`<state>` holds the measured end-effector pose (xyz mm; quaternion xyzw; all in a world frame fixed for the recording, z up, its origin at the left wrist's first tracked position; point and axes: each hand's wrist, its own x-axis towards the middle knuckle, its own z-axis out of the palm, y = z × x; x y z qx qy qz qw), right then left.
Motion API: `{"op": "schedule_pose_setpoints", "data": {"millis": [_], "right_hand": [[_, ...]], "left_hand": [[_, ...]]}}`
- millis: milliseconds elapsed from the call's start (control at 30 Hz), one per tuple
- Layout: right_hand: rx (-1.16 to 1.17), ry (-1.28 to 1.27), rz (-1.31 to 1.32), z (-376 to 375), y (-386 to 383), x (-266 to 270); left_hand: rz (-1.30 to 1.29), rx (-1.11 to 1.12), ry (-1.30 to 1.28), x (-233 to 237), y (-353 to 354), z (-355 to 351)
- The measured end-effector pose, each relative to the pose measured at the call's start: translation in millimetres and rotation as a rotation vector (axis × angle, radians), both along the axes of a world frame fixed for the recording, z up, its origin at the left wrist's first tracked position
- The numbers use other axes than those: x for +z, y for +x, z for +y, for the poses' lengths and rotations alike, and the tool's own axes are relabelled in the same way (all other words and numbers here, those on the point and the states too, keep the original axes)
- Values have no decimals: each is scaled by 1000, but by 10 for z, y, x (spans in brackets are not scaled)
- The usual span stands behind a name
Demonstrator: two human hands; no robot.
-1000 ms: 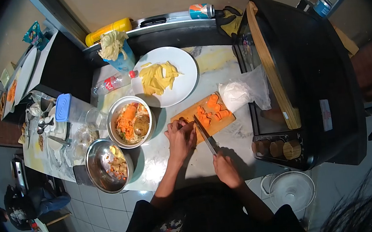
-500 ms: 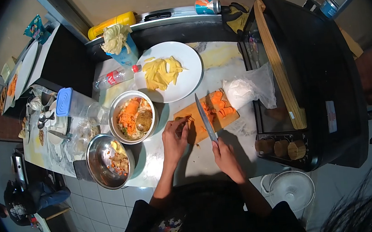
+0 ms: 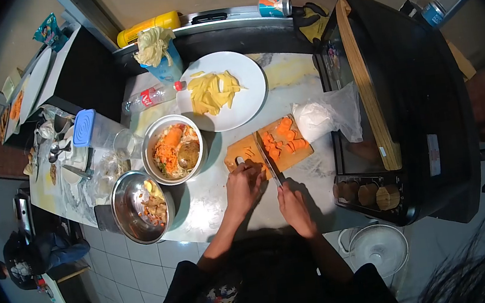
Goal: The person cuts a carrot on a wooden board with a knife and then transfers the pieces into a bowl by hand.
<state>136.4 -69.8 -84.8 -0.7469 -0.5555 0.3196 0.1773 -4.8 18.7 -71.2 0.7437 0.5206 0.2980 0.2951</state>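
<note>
My right hand [image 3: 295, 208] is wrapped round the handle of a kitchen knife [image 3: 267, 157], its blade pointing away from me across a wooden cutting board [image 3: 301, 156]. Cut carrot pieces [image 3: 288, 144] lie on the board to the right of the blade, with a few thin orange bits to its left. My left hand [image 3: 244, 188] is at the board's near left edge, close beside the blade. Its fingers are curled together, and whatever they grip is hidden beneath them.
Left of the board stand a white bowl [image 3: 148, 156] with grated carrot and a steel bowl [image 3: 123, 216] with peelings. Behind is a white plate [image 3: 254, 93] of yellow strips. A bag of white powder [image 3: 314, 120] touches the board's right side, beside a black oven [image 3: 423, 107].
My left hand has moved right and forward, closer to the knife, and its fingers have curled in. The blade has shifted slightly and sits lower against the board.
</note>
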Motion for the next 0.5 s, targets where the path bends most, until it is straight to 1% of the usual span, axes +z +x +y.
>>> {"op": "schedule_pose_setpoints", "data": {"millis": [67, 133, 233, 500], "right_hand": [[-4, 1, 5, -4, -9, -26], [11, 101, -18, -17, -19, -30], [2, 27, -1, 15, -22, 81], [25, 69, -27, 29, -23, 83]], "left_hand": [[45, 8, 22, -38, 23, -8], [-46, 34, -21, -50, 53, -8], [-31, 30, -19, 4, 63, -8], [-12, 35, 0, -75, 72, 4]]}}
